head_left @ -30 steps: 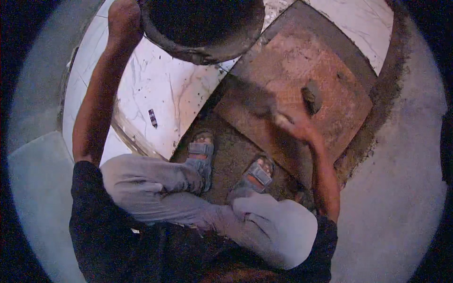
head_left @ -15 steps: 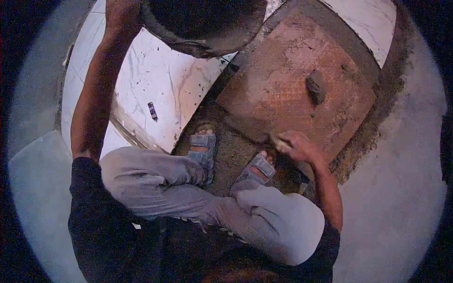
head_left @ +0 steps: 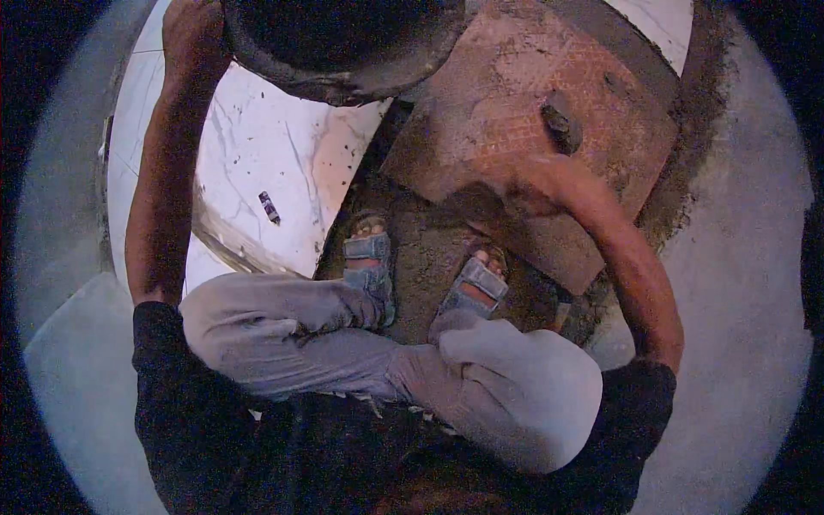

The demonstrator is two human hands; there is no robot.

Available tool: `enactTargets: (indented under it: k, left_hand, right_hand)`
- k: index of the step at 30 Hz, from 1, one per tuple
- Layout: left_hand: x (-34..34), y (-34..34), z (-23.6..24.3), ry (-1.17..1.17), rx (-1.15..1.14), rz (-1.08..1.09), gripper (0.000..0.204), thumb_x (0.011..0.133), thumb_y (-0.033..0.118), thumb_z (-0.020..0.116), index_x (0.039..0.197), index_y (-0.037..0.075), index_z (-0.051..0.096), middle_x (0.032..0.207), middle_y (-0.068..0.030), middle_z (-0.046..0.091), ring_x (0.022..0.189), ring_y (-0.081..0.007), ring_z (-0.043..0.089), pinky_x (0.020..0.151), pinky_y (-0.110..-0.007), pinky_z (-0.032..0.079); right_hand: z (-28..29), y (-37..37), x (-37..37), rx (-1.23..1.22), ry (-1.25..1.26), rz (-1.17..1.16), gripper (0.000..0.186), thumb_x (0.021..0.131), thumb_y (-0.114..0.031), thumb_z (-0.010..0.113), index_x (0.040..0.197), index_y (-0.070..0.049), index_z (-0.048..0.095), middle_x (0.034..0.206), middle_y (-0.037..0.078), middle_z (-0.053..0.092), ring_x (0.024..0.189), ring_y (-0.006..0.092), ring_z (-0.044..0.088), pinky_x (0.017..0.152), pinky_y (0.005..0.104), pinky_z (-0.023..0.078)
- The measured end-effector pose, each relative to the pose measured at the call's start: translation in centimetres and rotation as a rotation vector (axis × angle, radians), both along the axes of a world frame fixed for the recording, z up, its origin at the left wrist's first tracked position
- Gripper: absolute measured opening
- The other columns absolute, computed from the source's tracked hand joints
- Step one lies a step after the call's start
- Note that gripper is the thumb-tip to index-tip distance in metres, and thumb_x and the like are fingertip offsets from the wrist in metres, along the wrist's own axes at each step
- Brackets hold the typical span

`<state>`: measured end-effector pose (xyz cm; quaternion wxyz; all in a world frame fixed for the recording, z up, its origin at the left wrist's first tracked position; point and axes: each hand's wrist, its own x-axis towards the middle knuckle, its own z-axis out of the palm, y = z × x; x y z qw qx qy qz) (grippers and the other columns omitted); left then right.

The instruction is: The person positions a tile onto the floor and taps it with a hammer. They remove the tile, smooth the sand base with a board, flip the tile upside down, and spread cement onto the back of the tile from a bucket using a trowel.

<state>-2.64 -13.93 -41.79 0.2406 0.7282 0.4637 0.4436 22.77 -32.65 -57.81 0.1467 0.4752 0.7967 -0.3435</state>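
Observation:
At the top, my left hand (head_left: 196,34) is closed on the rim of a black round tub (head_left: 343,77). Part of that hand is hidden or cut off by the frame's edge. My right hand (head_left: 524,184) is over the near left part of a large reddish-brown tile (head_left: 506,112), whose gridded face is up and smeared with grey mortar. Motion smears its fingers, so what they hold cannot be made out. On the tile lies a dark lump (head_left: 560,124), beyond my right hand.
White marbled tiles (head_left: 257,146) lie at the left, with a small dark tube-shaped item (head_left: 269,208) on one. Damp mortar (head_left: 412,275) surrounds my sandalled feet (head_left: 369,257). Loose mortar runs along the tile's right edge, beside grey floor (head_left: 730,257).
My right hand has moved up and away from beside my right foot onto the tile. The view has shifted slightly; my left hand stays at the tub.

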Motion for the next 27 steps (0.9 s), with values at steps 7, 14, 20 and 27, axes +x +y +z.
enactTargets:
  k: [7,14,20,27]
  left_hand:
    - [-2.0,2.2,-0.6,0.075,-0.081,0.045,0.060,0.088,0.051,0.036,0.095,-0.004,0.059,0.079,-0.0092,0.061,0.069,-0.0145,0.055,0.065,-0.027,0.044]
    - [0.0,0.8,0.2,0.022,-0.050,0.012,0.058,0.089,0.049,0.037,0.096,-0.005,0.057,0.073,-0.0074,0.058,0.064,-0.0132,0.052,0.061,-0.025,0.043]
    - [0.8,1.4,-0.9,-0.118,-0.081,-0.060,0.058,0.089,0.048,0.037,0.098,-0.006,0.056,0.079,-0.0096,0.060,0.070,-0.0145,0.054,0.066,-0.026,0.044]
    - [1.9,3.0,-2.2,-0.144,-0.215,-0.153,0.056,0.089,0.046,0.038,0.098,-0.006,0.056,0.084,-0.0122,0.061,0.072,-0.0164,0.056,0.067,-0.027,0.045]
  right_hand:
    - [0.0,-5.7,1.5,-0.074,0.363,-0.434,0.044,0.079,-0.029,0.054,0.115,-0.005,0.049,0.099,0.015,0.059,0.090,0.0283,0.057,0.080,0.0372,0.044]
    - [-2.7,-10.7,-7.6,-0.512,0.717,-0.557,0.038,0.084,-0.036,0.049,0.101,-0.001,0.050,0.078,0.008,0.057,0.059,0.0166,0.056,0.052,0.0292,0.046]
    - [-3.6,-8.9,-10.3,-0.783,0.825,-0.792,0.033,0.087,-0.037,0.047,0.081,-0.004,0.048,0.066,0.005,0.052,0.045,0.0131,0.049,0.044,0.0289,0.042]
    - [0.8,-12.1,-1.9,-1.086,0.795,-1.065,0.033,0.085,-0.038,0.048,0.080,-0.006,0.052,0.062,0.005,0.054,0.043,0.0146,0.050,0.037,0.0293,0.041]
